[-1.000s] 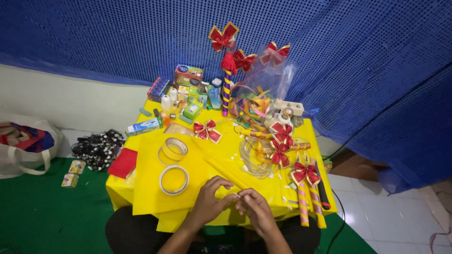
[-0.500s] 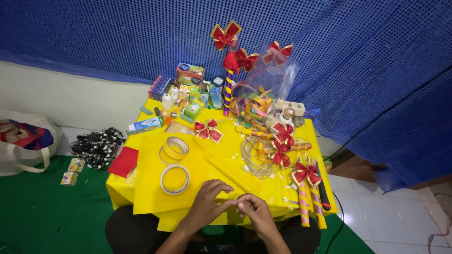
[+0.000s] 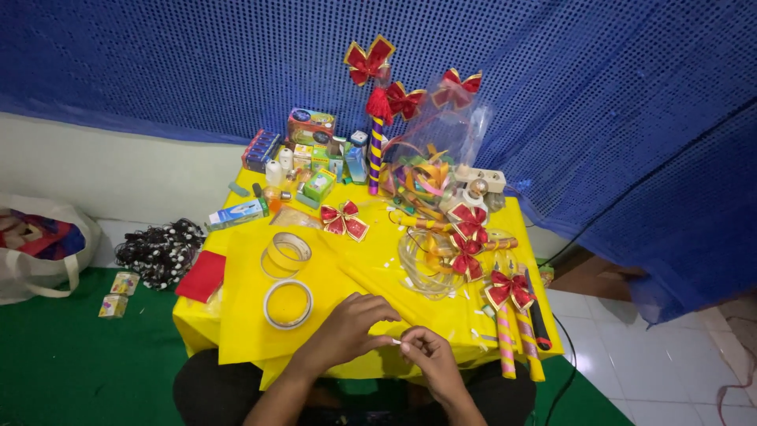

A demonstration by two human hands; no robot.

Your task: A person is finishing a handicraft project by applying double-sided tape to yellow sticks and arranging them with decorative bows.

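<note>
Yellow glossy paper sheet (image 3: 252,315) covering low table. Left hand (image 3: 347,330) and right hand (image 3: 427,359) meeting at 6 o'clock edge, fingertips pinching tiny white scrap (image 3: 397,341) between them. Clear tape rolls (image 3: 288,303) lying at 9 o'clock; red gold-edged ribbon bows (image 3: 510,288) at 3 o'clock.

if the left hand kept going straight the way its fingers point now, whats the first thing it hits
The left hand points right, toward the right hand. Its fingertips nearly meet those of the right hand around a small white scrap, so it would probably meet that scrap and the right fingers first. Depth is hard to judge.
</note>
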